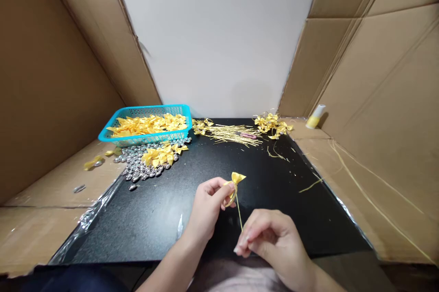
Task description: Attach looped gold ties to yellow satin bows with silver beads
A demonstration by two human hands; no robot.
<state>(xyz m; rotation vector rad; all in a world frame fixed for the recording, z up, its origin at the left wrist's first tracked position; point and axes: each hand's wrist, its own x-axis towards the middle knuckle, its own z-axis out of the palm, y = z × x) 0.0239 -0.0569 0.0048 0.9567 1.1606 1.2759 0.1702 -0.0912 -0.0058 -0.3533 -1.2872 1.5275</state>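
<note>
My left hand (214, 198) is closed on a small yellow ribbon bow (238, 177), pinching it near its middle over the black tabletop. A thin gold cord (239, 212) runs from the bow down toward my right hand (274, 241). The fingertips of that hand are drawn together at the cord's lower end, though the exact grip is partly hidden by the fingers. Yellow bows (159, 156) lie on a spread of shiny silver beads (135, 168) to the left. Behind them, a blue plastic basket (144, 138) holds many more yellow bows.
Cut gold cords (229, 134) lie at the back with a pink tool (248, 135) on them. Corded bows (272, 125) are heaped at back right. A thread spool (315, 116) stands on cardboard. Cardboard walls (387, 100) flank the black table (154, 223).
</note>
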